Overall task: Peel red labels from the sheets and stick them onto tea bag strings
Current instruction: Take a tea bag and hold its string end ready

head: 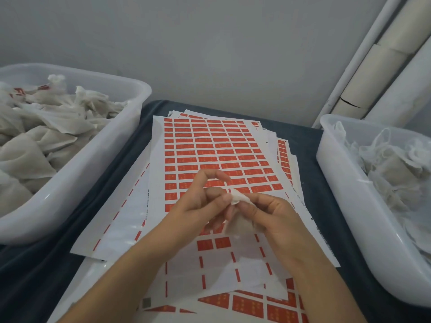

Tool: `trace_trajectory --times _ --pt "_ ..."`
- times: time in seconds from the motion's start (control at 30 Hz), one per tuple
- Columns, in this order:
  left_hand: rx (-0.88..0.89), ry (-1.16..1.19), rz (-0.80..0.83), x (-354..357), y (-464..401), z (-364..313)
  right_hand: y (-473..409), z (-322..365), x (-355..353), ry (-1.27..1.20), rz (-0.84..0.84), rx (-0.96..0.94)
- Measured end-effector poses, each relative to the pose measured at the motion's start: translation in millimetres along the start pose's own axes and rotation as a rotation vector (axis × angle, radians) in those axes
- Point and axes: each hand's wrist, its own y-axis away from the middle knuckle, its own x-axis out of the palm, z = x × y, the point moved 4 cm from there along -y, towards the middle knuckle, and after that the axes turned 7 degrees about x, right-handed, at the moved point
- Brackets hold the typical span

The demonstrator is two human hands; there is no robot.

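A stack of white sheets with rows of red labels lies on the dark cloth between two tubs. Above its near half, my right hand grips a tea bag, whose gathered white top sticks out between the fingers. My left hand meets it from the left, thumb and fingers pinching at that white top, index finger arched above. No peeled label shows on either hand. Under my wrists lies a sheet with most labels gone.
A translucent white tub at the left holds several tea bags, some with red tags. A second tub at the right holds more bags with loose strings. Cardboard tubes lean in the back right corner against the grey wall.
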Motion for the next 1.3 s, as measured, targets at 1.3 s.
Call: trace_trajectory --times 1.3 --pt "0.009 -0.269 -0.284 1.1 -0.1 2.4 2.5 -0.9 4.2 -0.229 0.074 0.074"
